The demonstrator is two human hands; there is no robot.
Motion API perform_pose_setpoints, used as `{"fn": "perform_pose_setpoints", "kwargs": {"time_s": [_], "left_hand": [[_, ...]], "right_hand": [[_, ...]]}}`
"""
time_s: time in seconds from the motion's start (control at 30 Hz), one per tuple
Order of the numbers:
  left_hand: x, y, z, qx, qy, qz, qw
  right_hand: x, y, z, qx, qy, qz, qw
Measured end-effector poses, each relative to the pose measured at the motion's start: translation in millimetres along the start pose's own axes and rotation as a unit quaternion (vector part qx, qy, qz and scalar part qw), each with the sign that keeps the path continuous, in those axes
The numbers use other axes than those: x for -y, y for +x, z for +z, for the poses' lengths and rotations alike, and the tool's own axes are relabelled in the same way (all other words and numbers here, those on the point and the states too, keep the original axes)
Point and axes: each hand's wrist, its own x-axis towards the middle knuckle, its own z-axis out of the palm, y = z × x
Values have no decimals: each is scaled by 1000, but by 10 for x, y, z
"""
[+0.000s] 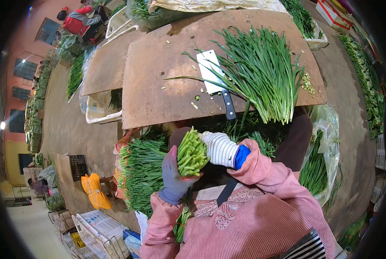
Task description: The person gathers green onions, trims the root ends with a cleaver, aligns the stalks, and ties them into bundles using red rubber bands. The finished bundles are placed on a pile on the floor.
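Note:
A thick bunch of green stalks (192, 153), probably garlic chives, is held over my lap with its cut ends facing up at me. My left hand (176, 174), in a grey glove, wraps around its near left side. On the far right side, my right hand (219, 147) in a striped white glove grips the same bunch; its fingertips are partly hidden. Beyond my hands, a cleaver (212, 73) with a black handle lies on the wooden board (154, 100). A large loose pile of long green chives (261, 71) rests on the board's right, beside the blade.
Tied bundles of chives (144, 171) are stacked at my left. A plastic bag of greens (319, 162) stands at my right. White crates (104, 106) sit under and around the board. An orange sack (95, 191) lies farther left. Another person (76, 21) sits at the far left.

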Motion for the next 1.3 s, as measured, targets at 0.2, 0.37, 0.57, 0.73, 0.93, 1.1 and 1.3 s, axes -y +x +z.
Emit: {"fn": "perform_pose_setpoints", "kwargs": {"time_s": [0.2, 0.37, 0.57, 0.73, 0.93, 1.1, 1.3], "left_hand": [[104, -16, -41, -3, -46, -42, 998], [109, 39, -99, 30, 25, -9, 999], [110, 233, -150, 139, 35, -57, 988], [41, 321, -146, 172, 66, -74, 980], [-92, 441, -115, 222, 148, -68, 961], [-172, 527, -95, 233, 156, -47, 959], [-242, 553, -23, 221, 170, -40, 960]], "right_hand": [[-13, 109, -61, 49, -35, 3, 998], [65, -2, -612, 12, 11, 129, 992], [579, 170, -960, -73, 6, -52, 996], [629, 270, -425, 15, -102, -109, 989], [168, 154, -430, -115, -16, -32, 993], [381, -12, -859, -114, 20, -8, 993], [685, 16, -630, 72, -201, -20, 977]]}}
